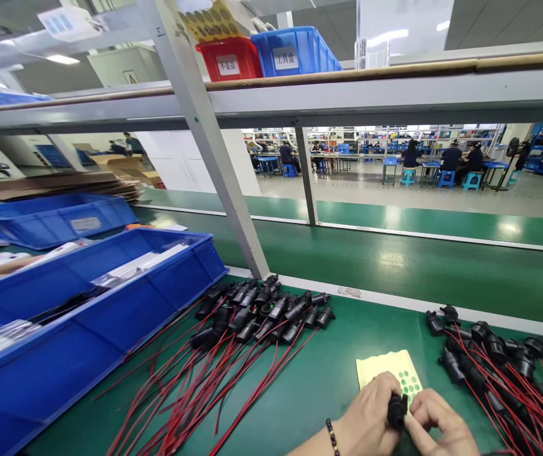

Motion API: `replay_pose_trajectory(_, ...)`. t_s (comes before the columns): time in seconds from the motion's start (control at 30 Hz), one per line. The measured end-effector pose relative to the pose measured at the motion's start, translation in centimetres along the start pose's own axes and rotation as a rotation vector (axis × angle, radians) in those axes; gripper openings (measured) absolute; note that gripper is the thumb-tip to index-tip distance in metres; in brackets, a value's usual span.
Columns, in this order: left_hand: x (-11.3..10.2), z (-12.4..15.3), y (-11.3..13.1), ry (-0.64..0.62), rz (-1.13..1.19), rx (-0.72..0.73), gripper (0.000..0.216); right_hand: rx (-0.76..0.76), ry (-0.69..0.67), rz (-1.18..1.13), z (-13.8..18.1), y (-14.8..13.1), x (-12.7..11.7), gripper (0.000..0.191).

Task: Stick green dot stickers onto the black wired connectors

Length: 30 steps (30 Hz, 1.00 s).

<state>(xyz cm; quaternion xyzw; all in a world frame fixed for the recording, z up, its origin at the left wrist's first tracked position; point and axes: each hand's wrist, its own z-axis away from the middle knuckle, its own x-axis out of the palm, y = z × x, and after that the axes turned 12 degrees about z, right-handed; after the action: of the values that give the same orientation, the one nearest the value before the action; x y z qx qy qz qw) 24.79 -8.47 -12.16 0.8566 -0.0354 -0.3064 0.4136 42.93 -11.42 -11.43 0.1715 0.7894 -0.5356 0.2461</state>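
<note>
Black connector (397,410) in both hands' grip

Green floor (395,266); grey shelf frame (205,139)

Bare hands (409,421), dark beaded bracelet (331,437)

Left hand (369,415) and right hand (437,421) meet low, fingertips pinched together.
</note>
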Motion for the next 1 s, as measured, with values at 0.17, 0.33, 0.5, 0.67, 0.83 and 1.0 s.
replay_pose_trajectory(0.17, -0.1, 0.0, -0.1, -0.082, -0.001, 0.032, 0.042, 0.136, -0.092, -0.189, -0.6, 0.5, 0.0, 0.023)
replay_pose_trajectory(0.33, -0.2, -0.1, 0.6, -0.08, 0.07, -0.06, 0.038, 0.25, -0.093, -0.324, -0.7, -0.3, 0.6, 0.017)
replay_pose_trajectory(0.5, -0.7, -0.4, 1.3, -0.07, 0.162, -0.118, 0.036, 0.374, -0.001, -0.719, -0.5, -1.2, 1.5, 0.016)
replay_pose_trajectory(0.67, 0.0, -0.1, 0.0, -0.065, 0.154, -0.123, 0.042, 0.369, 0.068, -0.684, -0.1, -0.6, 2.8, 0.021)
replay_pose_trajectory(0.83, 0.7, 0.2, -0.8, -0.043, 0.085, -0.107, 0.043, 0.386, 0.117, -0.65, 0.0, -0.3, 3.2, 0.025)
replay_pose_trajectory(1.0, 1.3, 0.5, -1.1, -0.007, 0.057, -0.078, 0.044, 0.386, 0.098, -0.609, 0.1, 0.1, 3.6, 0.031)
